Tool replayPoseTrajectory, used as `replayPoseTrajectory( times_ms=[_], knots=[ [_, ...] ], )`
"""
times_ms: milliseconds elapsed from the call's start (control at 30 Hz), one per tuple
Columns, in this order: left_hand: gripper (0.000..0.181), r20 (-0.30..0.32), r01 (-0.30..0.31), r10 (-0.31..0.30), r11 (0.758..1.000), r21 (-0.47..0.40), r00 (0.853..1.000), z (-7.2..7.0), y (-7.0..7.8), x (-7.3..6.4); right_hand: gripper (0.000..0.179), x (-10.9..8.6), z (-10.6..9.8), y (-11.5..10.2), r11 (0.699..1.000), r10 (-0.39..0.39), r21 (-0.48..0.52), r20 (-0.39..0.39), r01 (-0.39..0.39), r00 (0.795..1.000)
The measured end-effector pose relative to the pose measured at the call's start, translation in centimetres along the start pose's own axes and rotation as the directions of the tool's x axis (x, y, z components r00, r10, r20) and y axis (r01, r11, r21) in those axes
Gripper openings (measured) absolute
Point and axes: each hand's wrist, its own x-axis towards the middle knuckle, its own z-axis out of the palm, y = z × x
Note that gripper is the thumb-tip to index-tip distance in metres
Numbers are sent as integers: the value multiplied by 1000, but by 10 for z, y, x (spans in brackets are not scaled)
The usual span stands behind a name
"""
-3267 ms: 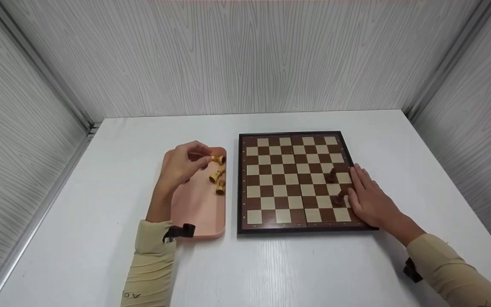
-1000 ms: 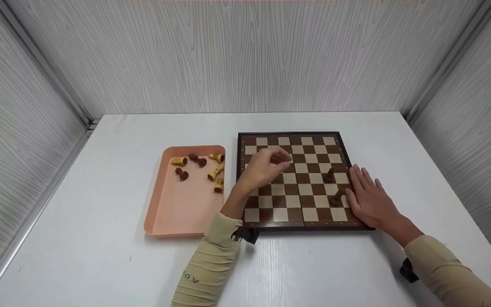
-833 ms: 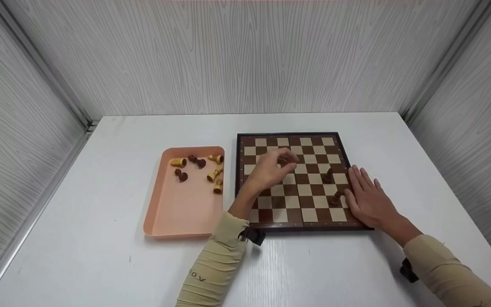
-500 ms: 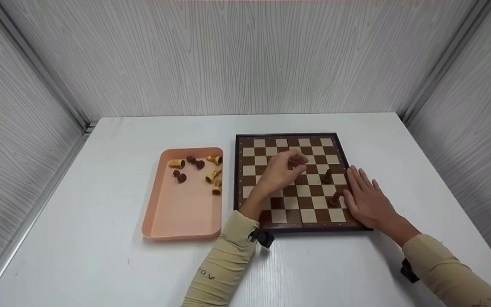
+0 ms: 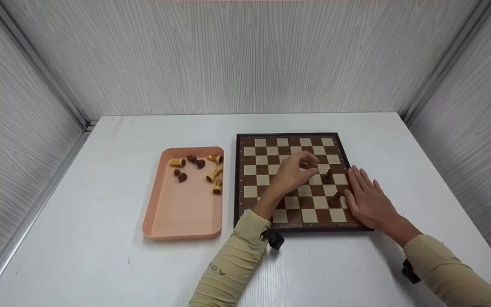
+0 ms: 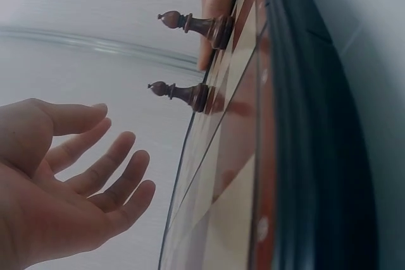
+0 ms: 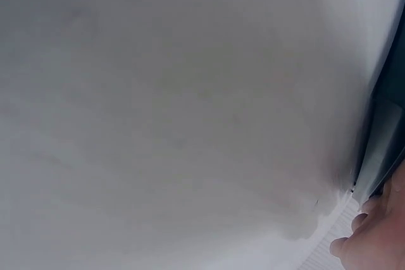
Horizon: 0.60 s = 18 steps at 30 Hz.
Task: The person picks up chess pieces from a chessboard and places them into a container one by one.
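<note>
My left hand (image 5: 292,172) hovers above the middle of the chessboard (image 5: 262,170). In the left wrist view its fingers (image 6: 120,159) are loosely bent, with nothing between them and the thumb. Two dark brown chess bishops stand upright on the right side of the board: one bishop (image 5: 328,177) just right of the left fingertips, the other bishop (image 5: 335,199) nearer, beside the right thumb. My right hand (image 5: 369,200) lies with straight fingers along the board's right edge. Only a few of its fingertips (image 7: 342,245) show in the right wrist view.
Left of the board sits a pink tray (image 5: 181,235). Several chess pieces lie tipped over in it, among them a dark piece (image 5: 180,175) and a yellow piece (image 5: 177,162). Both stand on a white table (image 5: 100,213) with grey-patterned walls (image 5: 245,59) around.
My left hand has left the yellow piece it touched in the tray and travelled right over the board, edging toward the bishops. The right hand and both bishops stay in place.
</note>
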Motion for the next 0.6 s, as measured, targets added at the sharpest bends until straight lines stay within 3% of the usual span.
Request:
replayPoseTrajectory(
  times_ms=[333,600],
  knots=[
    [22,0,10,-10,1000,-17,1000,18,-6,8,68,-1,-1,0,1000,0,-9,-6,0,1000],
    [22,-5,57,-57,997,-46,998,29,-12,15,67,0,2,0,1000,-7,-3,-14,7,1000]
  ],
)
